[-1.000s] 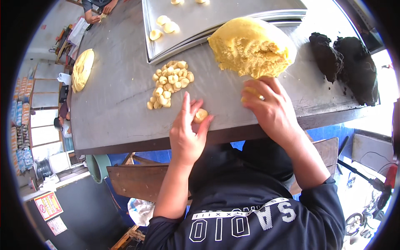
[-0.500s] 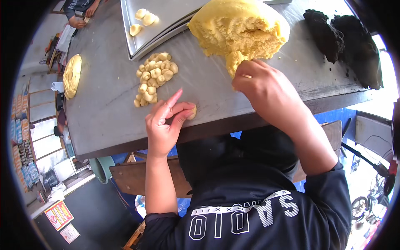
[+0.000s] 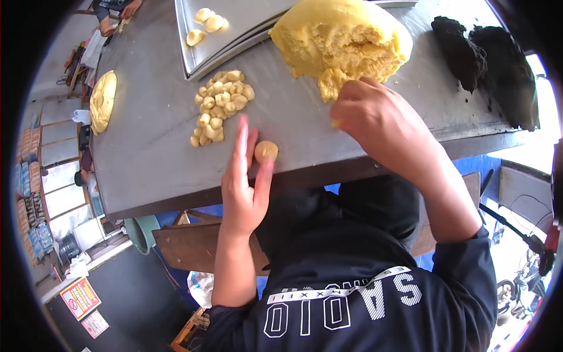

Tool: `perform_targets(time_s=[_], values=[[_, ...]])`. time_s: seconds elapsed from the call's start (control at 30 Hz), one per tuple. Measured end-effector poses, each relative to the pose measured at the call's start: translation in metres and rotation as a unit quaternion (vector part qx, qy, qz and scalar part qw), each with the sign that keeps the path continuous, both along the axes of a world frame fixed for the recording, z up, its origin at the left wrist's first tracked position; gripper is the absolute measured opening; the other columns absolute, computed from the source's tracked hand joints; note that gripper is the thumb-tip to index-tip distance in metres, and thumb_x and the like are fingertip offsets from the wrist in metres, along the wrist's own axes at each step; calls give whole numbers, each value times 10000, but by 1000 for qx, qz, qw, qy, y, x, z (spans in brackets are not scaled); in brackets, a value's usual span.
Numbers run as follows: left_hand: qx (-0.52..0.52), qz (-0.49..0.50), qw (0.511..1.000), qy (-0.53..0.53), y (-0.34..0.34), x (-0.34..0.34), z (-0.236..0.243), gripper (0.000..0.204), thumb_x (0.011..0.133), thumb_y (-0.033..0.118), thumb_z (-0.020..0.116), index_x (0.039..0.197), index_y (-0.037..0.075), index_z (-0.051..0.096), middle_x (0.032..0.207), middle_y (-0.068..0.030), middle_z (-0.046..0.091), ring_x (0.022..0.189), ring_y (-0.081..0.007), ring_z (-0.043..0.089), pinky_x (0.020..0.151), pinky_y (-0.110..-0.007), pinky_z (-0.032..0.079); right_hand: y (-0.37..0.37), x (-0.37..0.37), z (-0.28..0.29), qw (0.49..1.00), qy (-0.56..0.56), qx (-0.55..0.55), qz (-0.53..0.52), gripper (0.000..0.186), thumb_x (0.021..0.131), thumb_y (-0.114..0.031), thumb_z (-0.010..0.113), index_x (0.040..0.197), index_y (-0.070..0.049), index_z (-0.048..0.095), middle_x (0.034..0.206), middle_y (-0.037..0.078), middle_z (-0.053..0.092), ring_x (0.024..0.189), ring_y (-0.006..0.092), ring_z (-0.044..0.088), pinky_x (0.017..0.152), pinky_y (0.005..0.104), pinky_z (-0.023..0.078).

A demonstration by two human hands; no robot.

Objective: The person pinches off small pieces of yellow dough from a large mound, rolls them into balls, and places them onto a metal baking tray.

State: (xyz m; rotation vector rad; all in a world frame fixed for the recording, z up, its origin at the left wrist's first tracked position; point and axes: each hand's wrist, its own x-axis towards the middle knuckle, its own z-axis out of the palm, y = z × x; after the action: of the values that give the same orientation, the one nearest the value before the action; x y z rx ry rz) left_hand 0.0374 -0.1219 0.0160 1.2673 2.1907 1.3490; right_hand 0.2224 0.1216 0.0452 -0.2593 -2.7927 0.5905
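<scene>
Head view: at a grey metal table (image 3: 158, 158), the left hand (image 3: 243, 188) lies flat and open, fingers stretched, its thumb side touching a small dough ball (image 3: 266, 151) near the table's front edge. The right hand (image 3: 378, 120) is curled, pinching the big yellow dough mound (image 3: 340, 38). A pile of small dough pieces (image 3: 220, 105) lies just beyond the left fingertips, beside a metal tray (image 3: 234, 32).

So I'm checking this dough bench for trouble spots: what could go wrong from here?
The small dough ball under the left hand sits close to the table's front edge; a loose roll might send it off. The right hand pulls at the big yellow dough mass, so a piece could tear off uneven.
</scene>
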Motion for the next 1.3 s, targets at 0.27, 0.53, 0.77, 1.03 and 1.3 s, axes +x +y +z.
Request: perform_targets(time_s=[0.27,0.53,0.77,1.03,1.3], values=[[-16,-61,935,350,0,-15,2,178,973,-37,850,1110,-16,738,1315,-131,742,1006,-305,788,888,-422,646,-24,-20,-2,995,68,60,-52,218,922,-48,700,1132,-47,758,1189,103,754,1120,327,751,925,448,655],[-204,-89,969,105,39,-48,42,76,1052,58,764,1060,24,697,1180,-143,773,993,-338,769,866,-445,616,-11,-19,11,997,-69,-14,-12,135,956,-54,709,1058,-67,796,1087,96,752,1066,338,766,882,480,639],[-21,-73,964,256,50,-47,4,133,1022,68,832,996,66,702,1064,-97,818,856,-260,808,763,-388,661,-12,14,-5,996,73,-40,-18,222,884,-9,729,1085,-56,810,1169,84,760,1106,337,771,923,472,646],[271,-22,930,-247,28,-52,25,708,1083,160,842,1666,-18,484,1483,-232,737,1094,-198,786,976,-346,640,-27,2,-19,978,114,-168,-51,313,879,9,872,1175,-78,818,1351,106,734,1181,364,759,1021,483,631],[-122,150,951,243,-62,-129,-17,336,1027,160,910,1312,5,823,1316,-97,812,950,-149,726,880,-315,611,-37,-4,-18,993,74,2,-87,290,893,-127,900,1173,-109,828,1321,72,762,1164,329,728,984,460,630]])
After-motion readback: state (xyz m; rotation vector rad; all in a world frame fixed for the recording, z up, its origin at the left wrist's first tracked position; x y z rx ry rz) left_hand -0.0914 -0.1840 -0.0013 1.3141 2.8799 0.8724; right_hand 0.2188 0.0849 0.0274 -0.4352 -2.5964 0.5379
